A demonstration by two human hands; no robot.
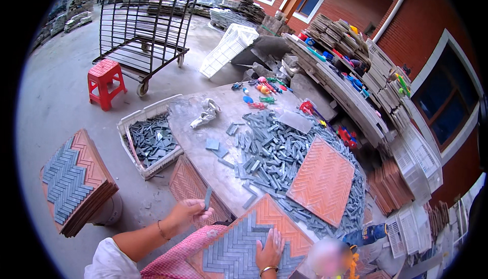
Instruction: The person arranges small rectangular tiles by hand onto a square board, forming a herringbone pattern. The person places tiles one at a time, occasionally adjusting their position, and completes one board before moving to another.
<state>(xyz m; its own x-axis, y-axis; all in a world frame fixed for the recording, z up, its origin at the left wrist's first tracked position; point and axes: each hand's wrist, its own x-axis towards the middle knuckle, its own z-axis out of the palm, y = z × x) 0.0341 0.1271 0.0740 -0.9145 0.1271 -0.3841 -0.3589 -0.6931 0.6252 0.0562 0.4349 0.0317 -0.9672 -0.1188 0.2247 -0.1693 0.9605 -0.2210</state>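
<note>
My left hand (189, 215) pinches a thin grey stone strip (208, 196) upright between thumb and fingertips, left of the orange mould board. On the orange herringbone mould board (294, 232) in front of me, grey stone strips (231, 248) fill many of the slots in a zigzag pattern. My right hand (270, 252) lies with its fingers stretched out flat on these strips, near the unfilled orange part. Beyond it, a heap of loose grey strips (264, 152) covers much of the table (195, 147), and an unfilled orange mould board (325, 180) rests on the heap.
A white crate (180, 152) of stone pieces stands left of the table. Further left, stacked mould boards (84, 177) carry a partly filled one. Behind are a red stool (105, 82) and a wheeled metal rack (145, 30). A person (330, 258) is close at my right.
</note>
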